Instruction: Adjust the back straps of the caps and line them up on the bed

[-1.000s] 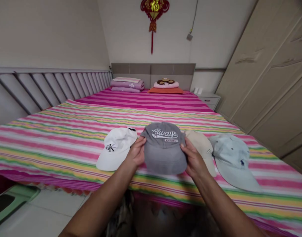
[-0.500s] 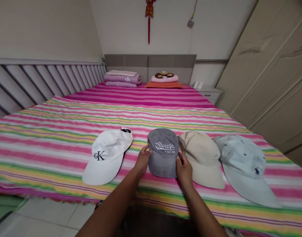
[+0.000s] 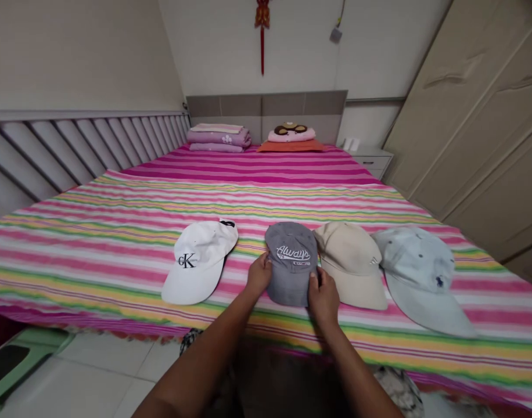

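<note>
A grey cap (image 3: 291, 261) with white "Always" lettering lies on the striped bed (image 3: 118, 232), its brim toward me. My left hand (image 3: 259, 274) grips the left side of the brim and my right hand (image 3: 323, 296) grips the right side. A white cap (image 3: 200, 261) with a black logo lies to the left. A beige cap (image 3: 352, 264) touches the grey one on the right, and a pale blue cap (image 3: 418, 273) lies beyond it.
Folded purple bedding (image 3: 218, 137) and a pink and orange pillow pile (image 3: 291, 138) sit at the headboard. A slatted rail (image 3: 74, 151) runs along the left wall. Wardrobe doors (image 3: 479, 128) stand at the right. A green stool (image 3: 13, 366) is on the floor at lower left.
The grey cap was held up off the bed a second ago; it now rests on the bed between the white and beige caps, both hands still on its brim.
</note>
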`<state>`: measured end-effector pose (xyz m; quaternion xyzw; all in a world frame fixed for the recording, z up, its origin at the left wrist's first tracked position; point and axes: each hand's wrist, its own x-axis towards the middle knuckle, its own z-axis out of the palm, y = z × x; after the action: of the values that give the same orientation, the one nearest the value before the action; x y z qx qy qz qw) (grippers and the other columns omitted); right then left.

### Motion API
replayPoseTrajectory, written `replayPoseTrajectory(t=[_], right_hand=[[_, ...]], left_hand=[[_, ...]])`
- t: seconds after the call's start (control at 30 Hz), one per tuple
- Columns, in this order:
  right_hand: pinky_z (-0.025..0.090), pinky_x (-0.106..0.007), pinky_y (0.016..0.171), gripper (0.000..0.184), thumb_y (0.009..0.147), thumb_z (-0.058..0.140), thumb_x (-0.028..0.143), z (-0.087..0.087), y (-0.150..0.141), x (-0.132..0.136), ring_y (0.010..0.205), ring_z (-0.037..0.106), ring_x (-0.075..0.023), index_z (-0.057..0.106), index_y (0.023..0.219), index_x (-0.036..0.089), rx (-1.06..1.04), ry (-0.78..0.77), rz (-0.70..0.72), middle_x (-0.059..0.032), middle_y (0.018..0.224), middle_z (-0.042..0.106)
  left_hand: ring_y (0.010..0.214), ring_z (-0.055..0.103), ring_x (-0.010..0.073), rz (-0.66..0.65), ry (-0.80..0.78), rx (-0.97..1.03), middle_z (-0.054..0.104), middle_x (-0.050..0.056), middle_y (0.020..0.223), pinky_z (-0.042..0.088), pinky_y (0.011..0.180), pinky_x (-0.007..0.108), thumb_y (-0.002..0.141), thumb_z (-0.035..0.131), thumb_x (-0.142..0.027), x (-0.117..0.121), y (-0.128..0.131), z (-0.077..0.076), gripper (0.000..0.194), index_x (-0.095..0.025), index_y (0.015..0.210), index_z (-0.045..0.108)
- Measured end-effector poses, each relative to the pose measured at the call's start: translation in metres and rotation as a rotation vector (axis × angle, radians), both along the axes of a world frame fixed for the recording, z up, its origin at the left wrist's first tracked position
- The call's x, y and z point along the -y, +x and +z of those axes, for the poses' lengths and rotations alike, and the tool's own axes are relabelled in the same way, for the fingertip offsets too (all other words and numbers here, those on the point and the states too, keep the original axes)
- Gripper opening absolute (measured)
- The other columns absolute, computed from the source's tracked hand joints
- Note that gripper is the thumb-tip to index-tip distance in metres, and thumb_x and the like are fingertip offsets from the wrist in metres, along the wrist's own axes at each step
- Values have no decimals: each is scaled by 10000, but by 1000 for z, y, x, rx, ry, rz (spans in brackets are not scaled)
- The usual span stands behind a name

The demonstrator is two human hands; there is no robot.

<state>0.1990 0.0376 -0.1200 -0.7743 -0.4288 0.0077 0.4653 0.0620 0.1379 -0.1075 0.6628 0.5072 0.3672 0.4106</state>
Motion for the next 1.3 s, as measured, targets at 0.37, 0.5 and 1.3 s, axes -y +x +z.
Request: replayPoseTrajectory(t=[0.37,0.5,1.3], right_hand=[[340,-515,899,539,803,467,434,-25,-32,39,1208,314,-331,405,1237,122,477,78,263,-220,1326,345],[354,-509,887,489,824,456,369,-25,-28,34,1211,311,-334,392,1252,144,501,46,291,-212,1331,345],[355,-520,894,477,752,485,160,-28,-28,32,1183,351,-345,416,1222,130,575,0,284,-225,1290,389]], left_hand=[[692,586,152,-40,-17,-271,656,43,746,418,613,228,733,517,-265,0,-15,21,218,-130,868,621],[706,585,160,-9,36,-319,657,49,745,409,627,232,728,509,-254,-7,-11,37,179,-139,780,636],[767,600,314,-160,-238,-706,584,87,480,427,741,433,527,684,-265,-101,119,97,120,-174,493,614]])
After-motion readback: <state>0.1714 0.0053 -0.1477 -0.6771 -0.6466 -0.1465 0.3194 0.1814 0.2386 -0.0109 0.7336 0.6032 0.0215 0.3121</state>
